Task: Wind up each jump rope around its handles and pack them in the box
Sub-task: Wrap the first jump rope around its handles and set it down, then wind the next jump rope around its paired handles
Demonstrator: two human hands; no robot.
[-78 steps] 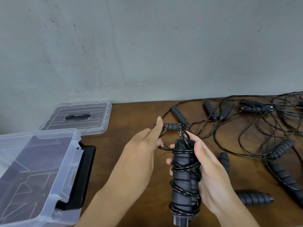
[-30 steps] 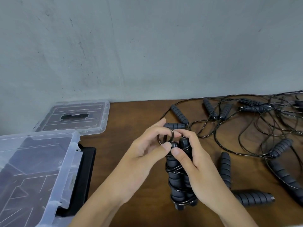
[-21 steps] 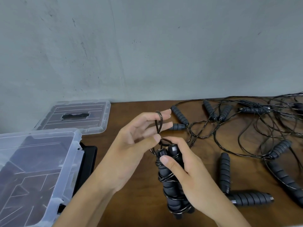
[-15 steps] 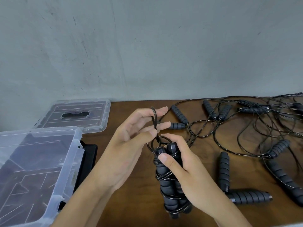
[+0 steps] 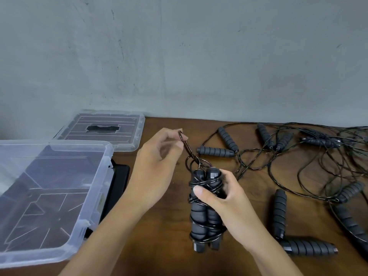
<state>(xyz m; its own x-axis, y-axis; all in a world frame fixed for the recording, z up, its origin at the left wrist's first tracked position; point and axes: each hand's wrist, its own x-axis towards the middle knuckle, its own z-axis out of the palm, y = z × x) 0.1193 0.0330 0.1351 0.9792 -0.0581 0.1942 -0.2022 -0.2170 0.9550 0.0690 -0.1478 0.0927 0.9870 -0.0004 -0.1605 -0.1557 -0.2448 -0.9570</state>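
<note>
My right hand (image 5: 223, 198) grips a wound jump rope (image 5: 205, 218): two dark foam handles side by side, upright, with black cord coiled around them. From the top of the handles a short cord loop (image 5: 187, 147) rises up and to the left, and my left hand (image 5: 157, 162) pinches its end between the fingertips. The clear plastic box (image 5: 93, 198) stands open at the left, with nothing inside that I can see.
The box's clear lid (image 5: 135, 140) lies flat behind it by the wall. A black object (image 5: 117, 184) pokes out beside the box. Several loose handles (image 5: 215, 151) and tangled black cords (image 5: 310, 156) cover the right of the brown table (image 5: 165, 253). Two handles (image 5: 279, 212) lie near my right wrist.
My left hand has pulled the end loop of cord up and away from the handle tops. My right hand has shifted its grip on the bundle, which sits slightly lower and more to the left.
</note>
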